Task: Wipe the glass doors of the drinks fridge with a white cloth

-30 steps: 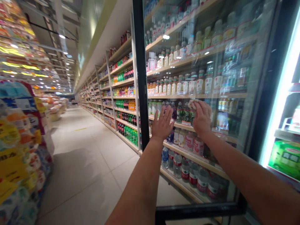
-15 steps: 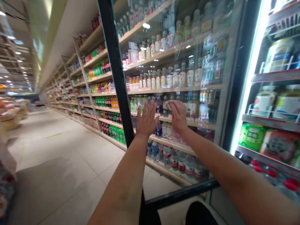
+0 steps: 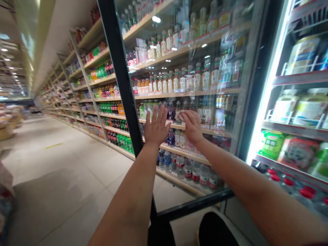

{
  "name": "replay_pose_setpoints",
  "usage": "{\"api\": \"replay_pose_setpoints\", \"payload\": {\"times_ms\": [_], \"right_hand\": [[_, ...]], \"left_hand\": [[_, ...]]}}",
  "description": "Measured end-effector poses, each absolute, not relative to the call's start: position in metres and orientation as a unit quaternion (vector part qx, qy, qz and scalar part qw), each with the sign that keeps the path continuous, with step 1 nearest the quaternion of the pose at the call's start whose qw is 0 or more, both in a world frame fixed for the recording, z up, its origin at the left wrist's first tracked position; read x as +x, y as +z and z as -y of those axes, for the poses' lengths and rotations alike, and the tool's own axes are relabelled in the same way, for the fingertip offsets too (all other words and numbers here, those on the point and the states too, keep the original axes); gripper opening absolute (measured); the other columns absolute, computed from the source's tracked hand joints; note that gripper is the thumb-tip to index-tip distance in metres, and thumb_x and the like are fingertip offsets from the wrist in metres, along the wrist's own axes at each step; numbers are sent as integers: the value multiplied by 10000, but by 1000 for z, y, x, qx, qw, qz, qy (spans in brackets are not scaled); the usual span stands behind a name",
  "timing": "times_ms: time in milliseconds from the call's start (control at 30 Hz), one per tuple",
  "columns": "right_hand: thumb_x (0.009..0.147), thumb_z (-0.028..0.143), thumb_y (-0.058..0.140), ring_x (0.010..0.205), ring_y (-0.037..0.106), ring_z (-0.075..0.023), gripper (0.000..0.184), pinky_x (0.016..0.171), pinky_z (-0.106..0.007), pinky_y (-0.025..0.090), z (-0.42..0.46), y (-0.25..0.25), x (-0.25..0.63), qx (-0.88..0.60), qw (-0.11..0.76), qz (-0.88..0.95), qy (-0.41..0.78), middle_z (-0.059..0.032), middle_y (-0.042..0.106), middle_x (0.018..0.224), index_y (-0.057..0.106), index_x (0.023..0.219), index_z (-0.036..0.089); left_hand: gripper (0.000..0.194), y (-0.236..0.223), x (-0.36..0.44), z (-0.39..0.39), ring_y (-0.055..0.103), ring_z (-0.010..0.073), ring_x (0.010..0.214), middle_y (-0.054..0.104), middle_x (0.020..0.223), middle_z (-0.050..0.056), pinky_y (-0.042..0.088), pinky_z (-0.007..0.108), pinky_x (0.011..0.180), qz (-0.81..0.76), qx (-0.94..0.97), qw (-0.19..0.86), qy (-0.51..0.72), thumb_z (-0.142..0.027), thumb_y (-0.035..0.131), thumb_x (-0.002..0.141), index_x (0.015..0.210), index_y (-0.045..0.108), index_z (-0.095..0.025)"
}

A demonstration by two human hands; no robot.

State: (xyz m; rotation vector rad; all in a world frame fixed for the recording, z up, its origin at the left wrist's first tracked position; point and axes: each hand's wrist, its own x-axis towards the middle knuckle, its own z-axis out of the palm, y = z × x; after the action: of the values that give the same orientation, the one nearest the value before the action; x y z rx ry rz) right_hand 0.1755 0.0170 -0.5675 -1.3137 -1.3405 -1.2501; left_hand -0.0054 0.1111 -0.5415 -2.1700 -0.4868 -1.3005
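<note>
A glass door (image 3: 196, 206) with a black frame stands swung out in front of me. My left hand (image 3: 156, 127) lies flat on its pane near the left side of the frame, fingers spread and pointing up. To the right of it, my right hand (image 3: 192, 127) presses a pale, crumpled cloth (image 3: 180, 115) against the glass. The fingers are bent over the cloth, and part of it is hidden beneath them. Through the pane I see shelves of bottled drinks (image 3: 176, 82).
At right is the lit cooler (image 3: 294, 128) with jugs, packs and red-capped bottles. Long drink shelves (image 3: 102, 99) run away on the left beside a tiled floor (image 3: 84, 184). My dark-clothed knees (image 3: 216, 227) are close below the door's bottom rail.
The view has shifted slightly, so the door and shelves sit a little further left. My right hand has tilted with the cloth, which shows more now. My left hand stays flat on the glass.
</note>
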Motion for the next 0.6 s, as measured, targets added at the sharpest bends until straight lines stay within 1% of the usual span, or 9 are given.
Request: {"api": "replay_pose_setpoints", "payload": {"times_ms": [67, 167, 267, 333, 433, 500, 600], "right_hand": [[1047, 158, 385, 1376, 479, -245, 443, 1220, -460, 380, -16, -558, 180, -523, 426, 540, -503, -87, 593, 1402, 579, 1432, 260], [1043, 146, 361, 1393, 461, -232, 475, 1229, -450, 371, -16, -548, 183, -525, 432, 533, -504, -70, 564, 1432, 549, 1457, 282], [1054, 171, 367, 1404, 451, -243, 464, 1229, -469, 369, -16, -562, 180, -528, 443, 514, -511, -83, 555, 1441, 522, 1479, 272], [1052, 176, 381, 1398, 460, -253, 456, 1221, -478, 376, -15, -573, 179, -530, 434, 515, -515, -98, 567, 1429, 523, 1479, 253], [1039, 164, 385, 1392, 470, -256, 453, 1214, -480, 382, -15, -573, 183, -521, 423, 540, -508, -101, 578, 1416, 549, 1454, 242], [1031, 151, 362, 1405, 459, -252, 473, 1220, -486, 373, -17, -564, 185, -520, 435, 542, -497, -85, 568, 1429, 555, 1450, 256], [1030, 146, 326, 1426, 437, -253, 515, 1236, -487, 352, -19, -558, 182, -533, 465, 521, -478, -69, 537, 1468, 519, 1488, 279]], "left_hand": [[638, -541, -5, -111, 82, 288, 1586, 228, 1684, 104, 29, 552, 1318, 185, -810, 280, -481, -346, 468, 1050, 1625, 300, -125], [638, -540, -6, -109, 65, 295, 1587, 210, 1689, 103, 23, 557, 1316, 191, -815, 279, -472, -354, 459, 1056, 1625, 295, -119], [640, -540, -6, -105, 51, 293, 1588, 200, 1694, 105, 13, 561, 1314, 195, -821, 271, -463, -350, 456, 1056, 1628, 288, -118], [646, -540, -7, -104, 45, 290, 1589, 193, 1697, 101, 8, 562, 1314, 197, -824, 264, -460, -346, 453, 1054, 1633, 273, -124], [650, -540, -6, -105, 32, 284, 1589, 188, 1699, 93, -3, 560, 1314, 197, -826, 261, -459, -350, 435, 1059, 1642, 247, -135], [648, -541, -6, -108, 18, 275, 1589, 182, 1701, 84, -22, 545, 1315, 194, -823, 266, -463, -365, 417, 1065, 1646, 236, -142], [658, -542, -5, -110, 3, 264, 1589, 173, 1704, 71, -39, 534, 1315, 190, -823, 262, -467, -377, 412, 1065, 1654, 211, -162]]}}
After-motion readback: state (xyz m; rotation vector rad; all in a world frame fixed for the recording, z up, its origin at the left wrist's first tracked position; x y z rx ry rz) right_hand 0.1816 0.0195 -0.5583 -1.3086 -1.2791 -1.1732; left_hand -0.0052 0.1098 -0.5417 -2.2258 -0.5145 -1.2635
